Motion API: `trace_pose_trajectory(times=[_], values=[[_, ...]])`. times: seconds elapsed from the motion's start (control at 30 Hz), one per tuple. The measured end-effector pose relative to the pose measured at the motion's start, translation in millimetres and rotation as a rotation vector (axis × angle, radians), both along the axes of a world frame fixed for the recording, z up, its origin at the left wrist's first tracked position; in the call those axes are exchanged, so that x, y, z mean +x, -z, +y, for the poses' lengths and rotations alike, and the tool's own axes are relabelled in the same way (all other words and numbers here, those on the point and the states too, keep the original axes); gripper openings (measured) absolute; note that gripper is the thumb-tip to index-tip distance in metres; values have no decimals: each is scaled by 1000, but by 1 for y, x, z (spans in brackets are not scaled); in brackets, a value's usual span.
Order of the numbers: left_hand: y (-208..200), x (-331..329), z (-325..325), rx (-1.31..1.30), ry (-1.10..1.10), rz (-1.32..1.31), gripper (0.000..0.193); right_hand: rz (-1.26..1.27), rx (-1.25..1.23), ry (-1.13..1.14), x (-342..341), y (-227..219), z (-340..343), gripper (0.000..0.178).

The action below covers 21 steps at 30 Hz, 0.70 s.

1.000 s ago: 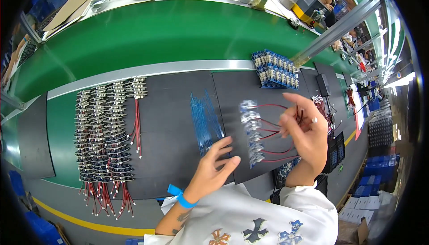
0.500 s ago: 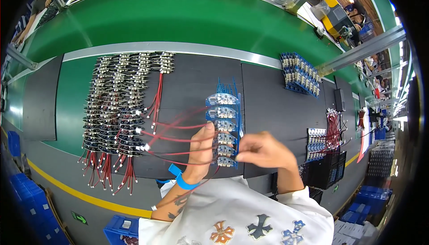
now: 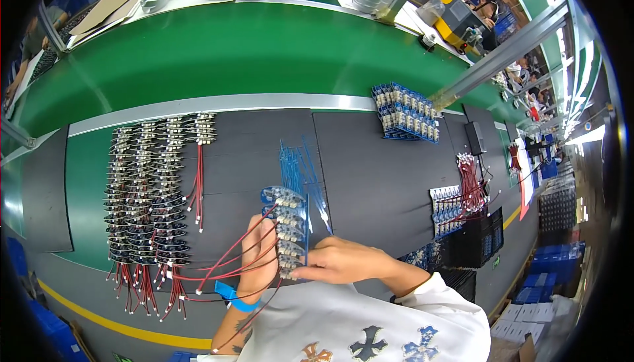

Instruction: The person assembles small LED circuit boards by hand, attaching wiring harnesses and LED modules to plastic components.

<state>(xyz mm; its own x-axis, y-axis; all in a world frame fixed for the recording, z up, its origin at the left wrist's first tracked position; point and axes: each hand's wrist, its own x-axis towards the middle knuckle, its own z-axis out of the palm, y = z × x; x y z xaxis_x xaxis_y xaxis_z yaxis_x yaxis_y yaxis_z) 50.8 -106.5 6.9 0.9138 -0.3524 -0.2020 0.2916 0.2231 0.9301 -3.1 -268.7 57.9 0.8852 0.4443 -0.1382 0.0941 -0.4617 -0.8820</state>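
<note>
A green conveyor belt [image 3: 231, 58] runs behind a tabletop [image 3: 251, 141] covered in black mats, where a worker in a white shirt [image 3: 422, 309] bends to a close 2-handed job. At left stand 4 columns of small boards [image 3: 142, 197], the rightmost column short; a stack of blue panels [image 3: 406, 112] sits near the far edge, to the right.

The left hand [image 3: 261, 250] holds the wired board panel [image 3: 289, 230] along its left side, fingers partly hidden behind the wires. The right hand [image 3: 343, 262] has its fingers drawn narrow on the panel's lower right end, thumb against the front.

The panel is above the tabletop's near edge — thin blue strips [image 3: 290, 167] lie just beyond its top. A second ago it hung by its leads from the right hand alone; now both hands grip it, apparently steadying its lower end for work, while its red wires [image 3: 218, 269] trail free — leftward, across the left wrist.
</note>
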Motion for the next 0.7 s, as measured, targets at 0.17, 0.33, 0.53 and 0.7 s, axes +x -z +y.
trace_pose_trajectory(times=[0.17, 0.33, 0.53, 0.7], values=[[5, 5, 5, 211, 107, -265, 27, 59, 182, -23, 3, -1, 1, 27], [25, 24, 1, -88, 167, -783, 29, 94, 301, -11, 1, 13, 1, 23], [4, 5, -5, -228, 45, 264, 35, 79, 155, 39, 2, 7, 3, 25], [-5, 7, -6, -223, 49, 170, 33, 37, 259, 18, 3, 11, 6, 28]])
